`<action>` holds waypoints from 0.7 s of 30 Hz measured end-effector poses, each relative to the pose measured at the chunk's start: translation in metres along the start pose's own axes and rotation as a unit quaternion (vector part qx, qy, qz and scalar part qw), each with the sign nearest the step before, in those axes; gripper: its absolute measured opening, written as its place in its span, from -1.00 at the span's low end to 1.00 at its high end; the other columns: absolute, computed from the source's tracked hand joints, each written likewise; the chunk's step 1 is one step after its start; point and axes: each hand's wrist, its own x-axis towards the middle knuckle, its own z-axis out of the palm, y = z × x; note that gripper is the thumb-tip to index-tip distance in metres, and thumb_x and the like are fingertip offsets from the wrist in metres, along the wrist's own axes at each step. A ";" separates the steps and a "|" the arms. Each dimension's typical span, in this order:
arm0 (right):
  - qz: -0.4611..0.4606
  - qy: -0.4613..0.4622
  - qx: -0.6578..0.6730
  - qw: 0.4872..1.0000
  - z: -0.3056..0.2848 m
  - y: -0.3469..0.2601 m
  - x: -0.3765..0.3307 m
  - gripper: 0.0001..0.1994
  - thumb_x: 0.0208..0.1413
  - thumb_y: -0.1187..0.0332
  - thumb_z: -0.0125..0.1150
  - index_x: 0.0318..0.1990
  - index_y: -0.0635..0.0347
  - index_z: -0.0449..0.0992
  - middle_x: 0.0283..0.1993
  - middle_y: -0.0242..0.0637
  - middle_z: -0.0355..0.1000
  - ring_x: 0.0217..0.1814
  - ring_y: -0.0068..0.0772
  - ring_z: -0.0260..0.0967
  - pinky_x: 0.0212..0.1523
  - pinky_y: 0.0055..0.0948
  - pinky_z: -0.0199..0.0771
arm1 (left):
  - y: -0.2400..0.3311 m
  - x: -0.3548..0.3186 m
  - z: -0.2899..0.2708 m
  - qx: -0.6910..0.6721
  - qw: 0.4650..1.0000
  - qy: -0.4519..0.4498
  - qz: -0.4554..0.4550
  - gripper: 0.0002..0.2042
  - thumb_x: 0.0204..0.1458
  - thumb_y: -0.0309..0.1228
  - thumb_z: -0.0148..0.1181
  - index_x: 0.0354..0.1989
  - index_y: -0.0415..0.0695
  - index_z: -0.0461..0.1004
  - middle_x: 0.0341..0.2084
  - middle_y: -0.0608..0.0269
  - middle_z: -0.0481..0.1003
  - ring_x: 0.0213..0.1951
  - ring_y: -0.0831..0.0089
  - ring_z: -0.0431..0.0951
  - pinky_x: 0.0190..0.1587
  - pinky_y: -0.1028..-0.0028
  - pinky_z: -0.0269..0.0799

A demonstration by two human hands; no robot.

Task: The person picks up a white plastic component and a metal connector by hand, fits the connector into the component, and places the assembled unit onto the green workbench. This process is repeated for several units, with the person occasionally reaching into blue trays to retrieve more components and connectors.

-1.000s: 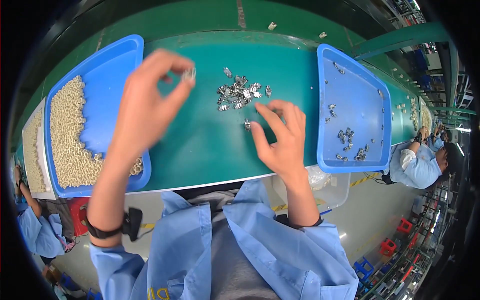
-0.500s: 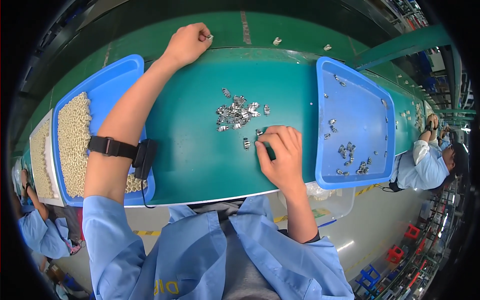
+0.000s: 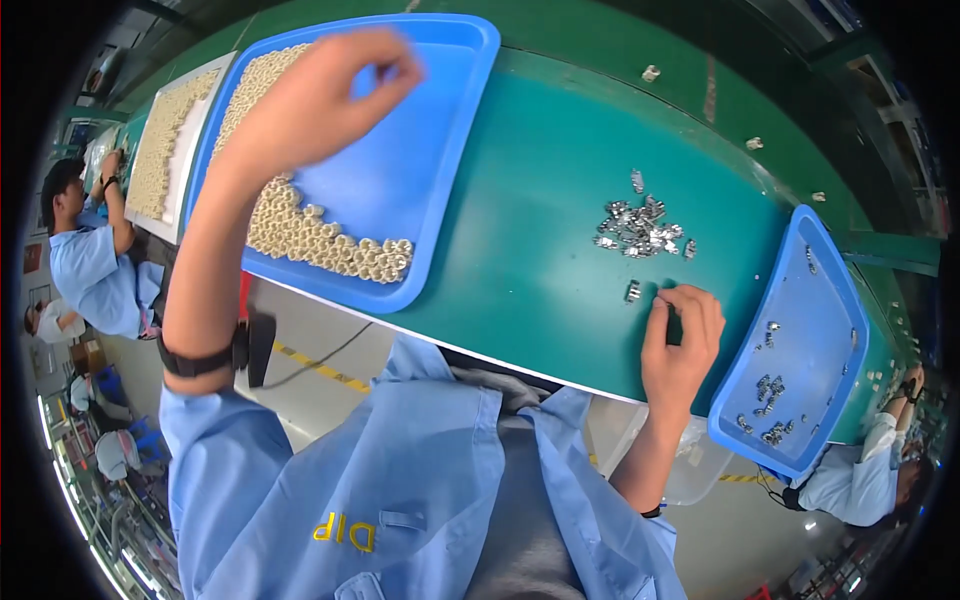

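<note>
My left hand (image 3: 325,100) is smeared by motion above the left blue tray (image 3: 472,110), its fingers curled toward the thumb. Nothing shows in it, though its fingertips are too blurred to read. Many small cream-coloured ring-like parts (image 3: 330,245) lie in that tray. My right hand (image 3: 685,345) rests low over the green mat, thumb and forefinger pinched on a small metal part (image 3: 659,301), mostly hidden by the fingertips. Just left of it lies a single metal part (image 3: 633,291). Behind it is a loose heap of shiny metal parts (image 3: 640,230).
A second blue tray (image 3: 722,415), with scattered metal parts, stands at the right. Along the green strip at the back sit a few assembled white pieces (image 3: 652,73). A white tray (image 3: 190,160) of cream parts is at far left. Co-workers (image 3: 100,260) sit on both sides.
My left hand has come back from the far strip to above the left tray; the small white piece it held now lies on the strip. The view has turned left. My right hand keeps its pinch.
</note>
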 end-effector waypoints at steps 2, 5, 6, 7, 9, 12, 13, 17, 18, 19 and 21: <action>-0.001 0.007 0.014 1.000 0.005 -0.002 0.003 -0.80 0.09 0.59 0.31 -0.12 0.24 0.65 -0.14 -0.22 0.52 -0.06 -0.19 0.44 0.01 -0.28 0.33 | 0.006 -0.058 -0.009 0.017 0.995 -0.048 -0.084 -0.88 0.09 -0.52 0.27 -0.20 -0.23 0.60 -0.27 0.12 0.58 -0.19 0.21 0.57 -0.07 0.26 0.50; -0.020 0.012 -0.027 0.999 0.003 -0.001 0.000 -0.84 0.10 0.60 0.29 -0.16 0.25 0.63 -0.16 -0.21 0.52 -0.11 -0.20 0.43 0.01 -0.30 0.34 | 0.014 -0.102 -0.007 0.040 0.986 -0.082 -0.139 -0.87 0.05 -0.57 0.27 -0.22 -0.23 0.59 -0.26 0.13 0.57 -0.14 0.19 0.55 -0.01 0.25 0.48; -0.022 0.012 -0.024 0.999 0.003 -0.001 0.000 -0.84 0.10 0.60 0.29 -0.16 0.25 0.63 -0.16 -0.21 0.52 -0.11 -0.20 0.43 0.01 -0.30 0.34 | 0.017 -0.111 -0.006 0.054 0.982 -0.089 -0.158 -0.87 0.03 -0.61 0.27 -0.22 -0.25 0.58 -0.25 0.12 0.56 -0.11 0.17 0.54 0.01 0.25 0.46; -0.022 0.015 -0.019 0.999 0.003 -0.001 0.000 -0.84 0.10 0.61 0.28 -0.16 0.25 0.62 -0.16 -0.21 0.52 -0.12 -0.21 0.43 0.01 -0.31 0.34 | 0.017 -0.118 -0.006 0.068 0.977 -0.096 -0.176 -0.85 0.02 -0.65 0.26 -0.22 -0.26 0.57 -0.24 0.11 0.55 -0.09 0.16 0.53 0.04 0.26 0.44; -0.022 0.023 -0.011 0.999 0.003 -0.001 0.000 -0.85 0.10 0.62 0.27 -0.18 0.26 0.61 -0.17 -0.22 0.52 -0.16 -0.23 0.43 0.00 -0.31 0.36 | 0.009 -0.124 -0.007 0.091 0.976 -0.081 -0.182 -0.85 0.01 -0.63 0.26 -0.22 -0.24 0.59 -0.25 0.12 0.56 -0.08 0.16 0.53 0.06 0.24 0.44; 0.014 0.024 0.035 0.999 0.001 0.000 -0.004 -0.85 0.11 0.64 0.25 -0.18 0.28 0.60 -0.17 -0.22 0.52 -0.17 -0.28 0.43 -0.02 -0.34 0.39 | -0.003 -0.128 -0.007 0.134 0.971 -0.053 -0.190 -0.83 0.01 -0.60 0.25 -0.21 -0.20 0.63 -0.28 0.14 0.57 -0.08 0.15 0.53 0.08 0.22 0.42; 0.033 0.024 0.058 0.997 0.000 0.000 -0.005 -0.86 0.12 0.66 0.24 -0.18 0.29 0.59 -0.17 -0.22 0.52 -0.17 -0.31 0.43 -0.03 -0.35 0.40 | -0.007 -0.129 -0.006 0.129 0.971 -0.077 -0.185 -0.82 0.01 -0.61 0.25 -0.20 -0.19 0.64 -0.27 0.15 0.57 -0.06 0.15 0.53 0.09 0.22 0.42; 0.073 0.034 0.137 0.987 -0.001 0.005 -0.006 -0.87 0.14 0.68 0.22 -0.19 0.32 0.57 -0.16 -0.21 0.53 -0.14 -0.37 0.46 -0.03 -0.42 0.43 | -0.015 -0.127 -0.007 0.109 0.970 -0.139 -0.169 -0.79 -0.02 -0.63 0.26 -0.20 -0.17 0.66 -0.24 0.17 0.58 -0.03 0.17 0.53 0.15 0.22 0.38; 0.074 0.035 0.135 0.987 -0.001 0.006 -0.007 -0.87 0.14 0.68 0.22 -0.19 0.32 0.57 -0.16 -0.21 0.53 -0.14 -0.37 0.46 -0.03 -0.42 0.43 | -0.016 -0.126 -0.007 0.098 0.969 -0.151 -0.167 -0.78 -0.04 -0.64 0.29 -0.20 -0.18 0.66 -0.23 0.18 0.58 -0.02 0.18 0.52 0.18 0.22 0.37; 0.073 0.038 0.138 0.987 -0.001 0.006 -0.007 -0.88 0.14 0.68 0.22 -0.19 0.33 0.57 -0.15 -0.21 0.53 -0.12 -0.37 0.47 -0.03 -0.43 0.44 | -0.017 -0.125 -0.007 0.087 0.969 -0.163 -0.166 -0.77 -0.06 -0.65 0.32 -0.20 -0.19 0.66 -0.23 0.20 0.59 -0.01 0.18 0.52 0.21 0.21 0.35; 0.071 0.042 0.145 0.986 0.000 0.007 -0.007 -0.88 0.15 0.68 0.22 -0.19 0.34 0.56 -0.15 -0.20 0.54 -0.10 -0.38 0.49 -0.02 -0.45 0.45 | -0.020 -0.121 -0.009 0.077 0.967 -0.176 -0.165 -0.78 -0.05 -0.64 0.31 -0.20 -0.18 0.66 -0.22 0.20 0.59 -0.01 0.19 0.52 0.23 0.20 0.33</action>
